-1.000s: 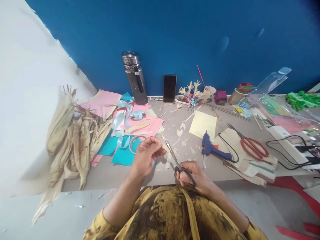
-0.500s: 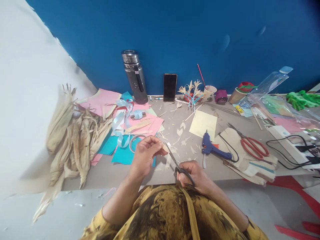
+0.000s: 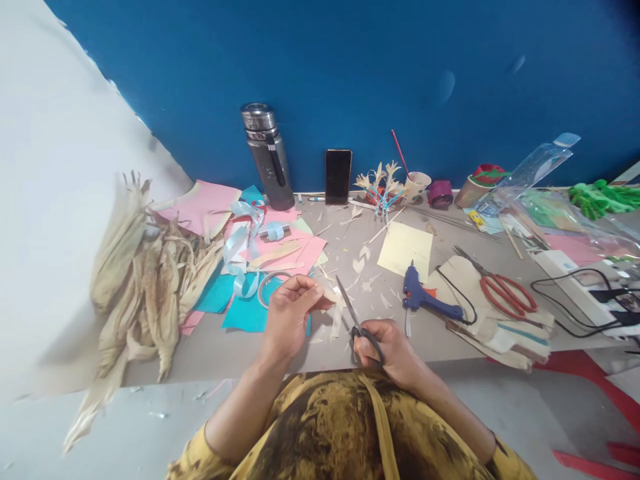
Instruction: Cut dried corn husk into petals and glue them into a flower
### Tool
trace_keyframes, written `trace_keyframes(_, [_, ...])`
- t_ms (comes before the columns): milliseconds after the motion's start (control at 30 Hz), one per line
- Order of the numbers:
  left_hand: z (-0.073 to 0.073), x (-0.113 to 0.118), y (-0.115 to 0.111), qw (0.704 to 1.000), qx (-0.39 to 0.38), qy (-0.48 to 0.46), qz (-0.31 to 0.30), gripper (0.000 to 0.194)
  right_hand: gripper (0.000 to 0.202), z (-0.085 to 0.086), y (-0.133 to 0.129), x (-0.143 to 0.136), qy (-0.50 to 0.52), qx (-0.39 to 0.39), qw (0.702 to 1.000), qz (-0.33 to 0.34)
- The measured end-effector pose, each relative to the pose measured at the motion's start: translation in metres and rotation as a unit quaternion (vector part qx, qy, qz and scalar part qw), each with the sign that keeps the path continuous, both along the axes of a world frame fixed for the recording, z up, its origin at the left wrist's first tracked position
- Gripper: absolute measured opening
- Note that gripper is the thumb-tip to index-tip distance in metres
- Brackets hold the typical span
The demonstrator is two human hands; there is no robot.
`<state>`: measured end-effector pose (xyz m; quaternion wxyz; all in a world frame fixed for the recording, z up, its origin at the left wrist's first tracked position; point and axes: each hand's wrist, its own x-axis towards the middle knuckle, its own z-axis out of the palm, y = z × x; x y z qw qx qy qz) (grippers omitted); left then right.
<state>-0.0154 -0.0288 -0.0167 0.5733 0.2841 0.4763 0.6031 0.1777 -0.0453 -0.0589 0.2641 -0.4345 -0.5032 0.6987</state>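
Note:
My left hand (image 3: pixel 293 313) is closed in a pinch on a small pale piece of corn husk (image 3: pixel 330 295), mostly covered by the fingers. In my right hand (image 3: pixel 383 343) is a pair of dark-handled scissors (image 3: pixel 349 301), fingers wrapped through the loops and blades pointing up and away from me. The blades stand just right of the husk piece, with a small gap between them. Pale husk scraps (image 3: pixel 359 265) lie scattered on the table beyond both hands.
Dried corn husks (image 3: pixel 160 300) are heaped at left, near coloured paper and blue ribbon (image 3: pixel 237 247). A steel flask (image 3: pixel 270 163), phone (image 3: pixel 339 177) and husk flowers (image 3: pixel 381 190) stand along the wall. At right lie a glue gun (image 3: pixel 430 299), red-handled snips (image 3: pixel 507 293) and a power strip (image 3: pixel 575 287).
The scissor blades have moved slightly right, away from the husk piece, and stand more upright. My left hand stays nearly in place, still pinching. The view has shifted a little.

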Motion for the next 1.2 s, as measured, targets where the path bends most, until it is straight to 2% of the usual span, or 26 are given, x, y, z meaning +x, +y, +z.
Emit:
trace_keyframes(133, [-0.003, 0.001, 0.002, 0.997, -0.027, -0.068, -0.013, 0.024, 0.063, 0.003, 0.0, 0.002, 0.064, 0.026, 0.997, 0.042])
trace_keyframes(233, [-0.004, 0.003, 0.004, 0.99, -0.047, -0.126, -0.038, 0.024, 0.062, 0.001, 0.0, 0.002, 0.104, 0.008, 0.993, 0.049])
trace_keyframes(400, [-0.003, 0.012, 0.005, 0.993, -0.001, -0.121, -0.007, 0.022, 0.05, -0.006, 0.006, -0.002, 0.162, 0.003, 0.985, -0.062])
trace_keyframes(500, [-0.001, 0.016, 0.005, 0.989, -0.016, -0.143, -0.021, 0.025, 0.042, -0.004, 0.014, -0.005, 0.162, 0.024, 0.981, -0.106])
trace_keyframes(700, [-0.003, 0.023, 0.002, 0.969, -0.07, -0.224, -0.073, 0.025, 0.034, 0.017, 0.03, -0.019, 0.116, 0.083, 0.963, -0.229])
trace_keyframes(867, [-0.009, 0.034, -0.003, 0.945, -0.089, -0.293, -0.112, 0.024, 0.029, 0.037, 0.038, -0.036, 0.116, 0.065, 0.963, -0.236])
trace_keyframes(1000, [-0.01, 0.034, -0.006, 0.943, -0.089, -0.285, -0.15, 0.024, 0.028, 0.043, 0.04, -0.039, 0.099, 0.065, 0.968, -0.223])
trace_keyframes(1200, [-0.012, 0.025, -0.004, 0.981, -0.037, -0.141, -0.13, 0.027, 0.024, 0.048, 0.047, -0.035, 0.04, 0.104, 0.977, -0.184])
